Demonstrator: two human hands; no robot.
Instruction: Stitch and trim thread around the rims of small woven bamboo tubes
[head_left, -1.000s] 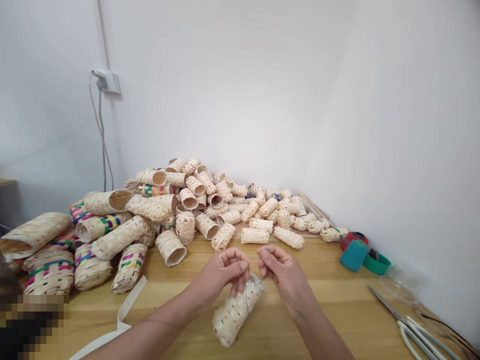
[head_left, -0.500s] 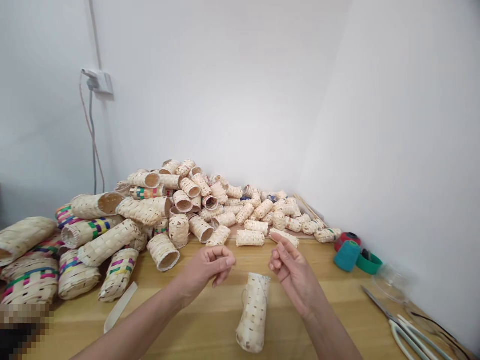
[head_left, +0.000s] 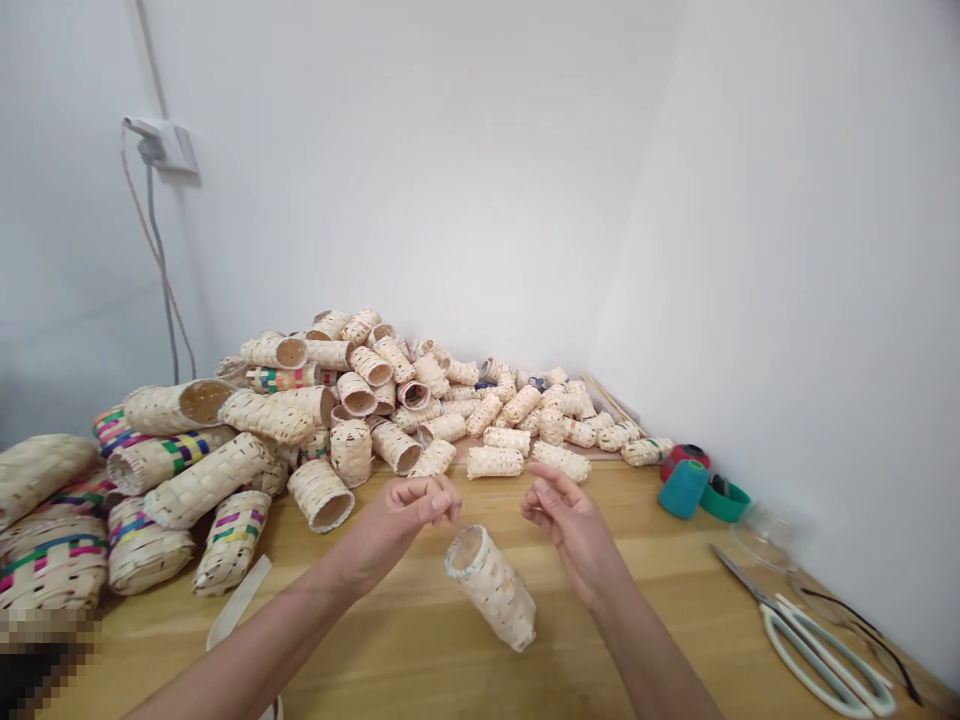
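Observation:
A small woven cylinder basket (head_left: 495,590) of pale strips is tilted between my hands, its round open mouth facing up and left. My left hand (head_left: 416,510) is closed in a pinch just above and left of the rim. Whatever its fingertips hold is too fine to make out. Thumb and bent fingers are drawn together on my right hand (head_left: 559,525), to the right of the basket and apart from it. Anything in that pinch is also too small to see. Neither hand visibly grips the basket's wall.
A heap of woven baskets (head_left: 330,405) covers the table's back and left, some with coloured bands. On the right are a teal thread cone (head_left: 684,488), a green ring-shaped holder (head_left: 726,502), scissors (head_left: 802,640) and glasses (head_left: 862,625). A pale strip (head_left: 238,600) lies by my left forearm.
The basket has swung from nearly upright to a slant, its mouth now toward my left hand and its base moved right. Both hands stay pinched. The view has shifted slightly.

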